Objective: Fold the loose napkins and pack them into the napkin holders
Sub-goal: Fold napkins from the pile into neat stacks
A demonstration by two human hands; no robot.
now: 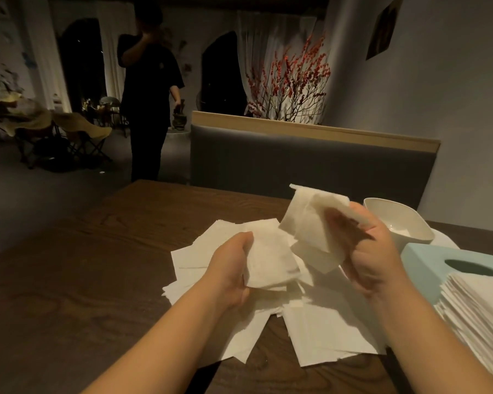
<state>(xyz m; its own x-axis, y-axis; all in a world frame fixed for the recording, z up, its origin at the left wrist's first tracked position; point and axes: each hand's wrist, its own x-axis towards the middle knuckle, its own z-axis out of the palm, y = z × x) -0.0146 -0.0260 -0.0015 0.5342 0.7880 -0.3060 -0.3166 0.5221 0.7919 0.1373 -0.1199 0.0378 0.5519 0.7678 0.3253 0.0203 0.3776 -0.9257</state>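
Note:
Loose white napkins point(325, 331) lie spread in a heap on the dark wooden table point(83, 280). Above the heap, my left hand point(231, 268) grips a small folded stack of napkins point(268, 260) by its left edge. My right hand point(373, 251) holds up another folded napkin point(308, 220), pinched between thumb and fingers and tilted to the left. A pale blue napkin holder point(427, 265) with an oval slot stands at the right. A tall neat stack of napkins point(484, 311) leans in front of it at the right edge.
A white bowl point(396, 220) stands behind the blue holder. A grey bench back with a wooden top point(310, 160) faces me across the table. A person in dark clothes point(148, 95) stands beyond the table's far left corner. Folding chairs point(69, 135) stand further left.

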